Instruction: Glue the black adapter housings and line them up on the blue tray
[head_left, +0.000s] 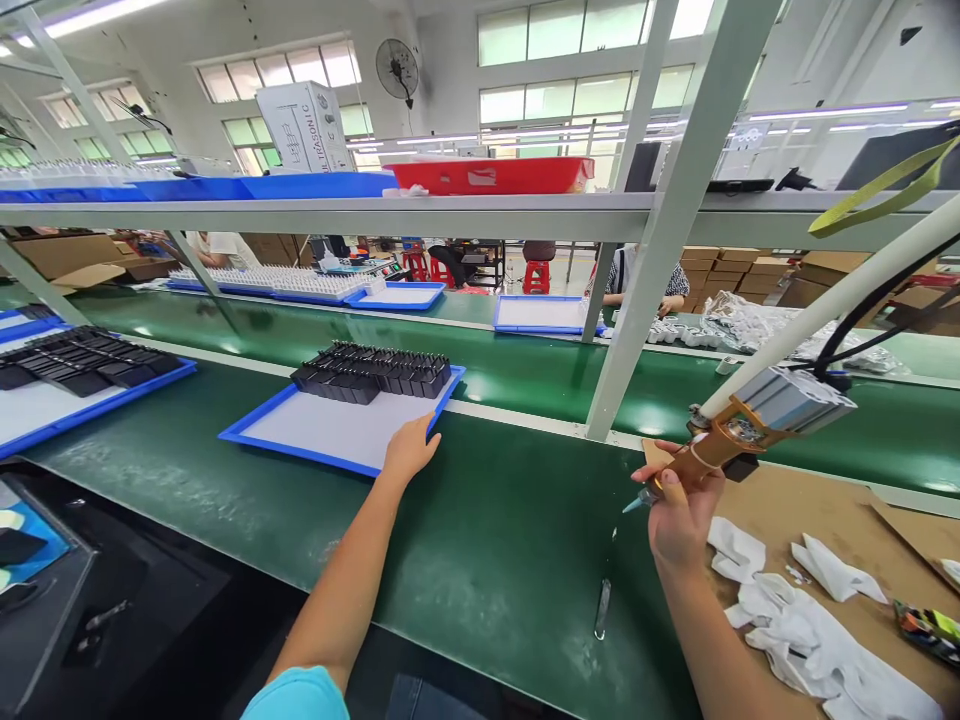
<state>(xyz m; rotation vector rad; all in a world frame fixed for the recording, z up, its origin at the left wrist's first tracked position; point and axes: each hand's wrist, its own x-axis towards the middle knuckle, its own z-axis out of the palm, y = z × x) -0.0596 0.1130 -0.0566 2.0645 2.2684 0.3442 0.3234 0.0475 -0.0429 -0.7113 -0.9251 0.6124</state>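
My left hand (409, 450) is at the right side of a blue-rimmed tray (300, 460), gripping its rim, with the fingertips partly hidden. Rows of black rectangular parts (371, 372) stand along the tray's far side, and its white floor shows in front of them. On the right, my right hand (684, 515) is wrapped around a glue dispenser (701, 462) with an orange body and a grey block on top. Its blue nozzle (637, 501) points down and left above the green bench. Below the nozzle, a small shiny streak (602, 608) marks the bench.
Another tray of black parts (90, 360) sits at the left. Crumpled white cloths (817, 640) lie on cardboard (810, 490) at the right. A slanted white post (652, 250) rises from the bench, and a thick hose (832, 290) runs to the dispenser. A co-worker (637, 280) sits beyond.
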